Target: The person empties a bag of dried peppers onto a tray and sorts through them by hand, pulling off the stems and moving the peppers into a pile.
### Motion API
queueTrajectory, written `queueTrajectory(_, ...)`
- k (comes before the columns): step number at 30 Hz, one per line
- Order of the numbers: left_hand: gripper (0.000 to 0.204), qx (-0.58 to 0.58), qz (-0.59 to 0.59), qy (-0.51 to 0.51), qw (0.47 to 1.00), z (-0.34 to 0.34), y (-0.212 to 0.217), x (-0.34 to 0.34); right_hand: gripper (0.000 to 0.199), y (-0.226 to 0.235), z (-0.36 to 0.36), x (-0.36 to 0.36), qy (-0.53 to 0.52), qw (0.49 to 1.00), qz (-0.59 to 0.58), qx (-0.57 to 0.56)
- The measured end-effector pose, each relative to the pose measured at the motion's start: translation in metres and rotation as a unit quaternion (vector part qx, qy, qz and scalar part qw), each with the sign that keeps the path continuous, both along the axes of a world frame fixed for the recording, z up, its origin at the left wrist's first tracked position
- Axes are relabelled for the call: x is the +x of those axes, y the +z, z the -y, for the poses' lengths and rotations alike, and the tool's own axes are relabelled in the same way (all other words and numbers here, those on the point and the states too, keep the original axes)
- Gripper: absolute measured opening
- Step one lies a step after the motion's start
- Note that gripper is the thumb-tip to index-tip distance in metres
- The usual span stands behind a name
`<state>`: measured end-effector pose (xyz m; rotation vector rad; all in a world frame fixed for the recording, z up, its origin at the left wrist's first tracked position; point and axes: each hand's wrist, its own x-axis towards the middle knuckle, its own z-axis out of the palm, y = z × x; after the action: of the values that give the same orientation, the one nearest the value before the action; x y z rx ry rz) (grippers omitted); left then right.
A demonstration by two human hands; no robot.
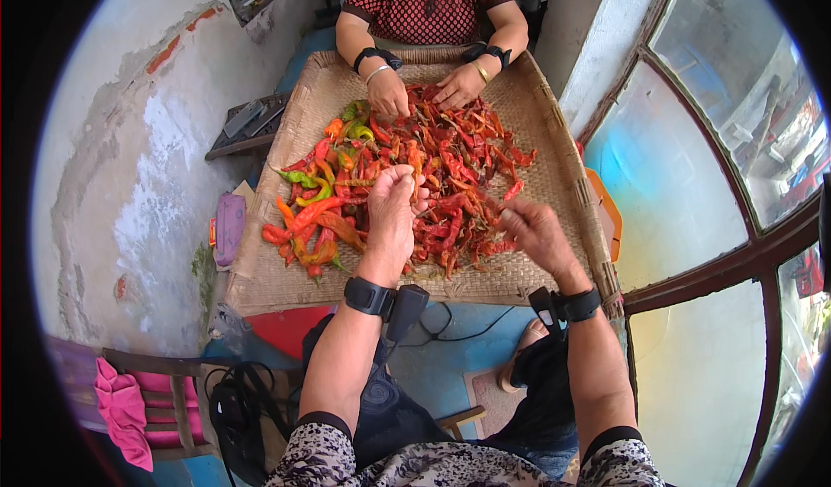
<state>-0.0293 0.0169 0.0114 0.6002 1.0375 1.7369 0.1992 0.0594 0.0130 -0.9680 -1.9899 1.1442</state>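
Fresh and drying chili peppers (454,219) lie heaped in a large woven tray (554,154), with red ones mostly on the right and plump orange and green ones on the left. Over the middle of the heap, my left hand (394,223) is closed, its thumb and fingers pinching an orange-red chili pepper (415,156). My right hand (537,236) hovers at the heap's right edge with its fingers curled together. Whatever those fingers hold, if anything, is too small and blurred to make out.
Across the tray a co-worker's two hands (389,96) reach into the far side of the heap. A peeling wall (164,193) stands left, a framed window (684,167) right. Below left is a wooden chair (182,409) with a pink cloth (125,409) and a black bag (238,426).
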Motion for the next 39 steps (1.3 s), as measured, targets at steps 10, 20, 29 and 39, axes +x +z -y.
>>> queueTrajectory(10, 0.024, 0.005, -0.176, -0.004, 0.984, 0.001, 0.014, 0.020, 0.026, 0.009, -0.045, 0.066, -0.204, 0.769, -0.554, -0.247)
queueTrajectory(20, 0.021, 0.009, -0.284, -0.068, 0.956, 0.003, 0.005, 0.038, 0.025, -0.015, -0.035, -0.001, -0.117, 0.984, 0.078, 0.111)
queueTrajectory(29, 0.021, 0.012, -0.297, -0.060, 0.953, 0.015, 0.012, 0.025, 0.019, -0.037, -0.035, -0.032, -0.134, 0.920, 0.289, 0.227)
queueTrajectory(39, 0.020, 0.027, -0.295, -0.042, 0.954, 0.018, 0.015, 0.019, 0.010, 0.005, -0.011, -0.034, -0.165, 0.956, -0.073, 0.233)
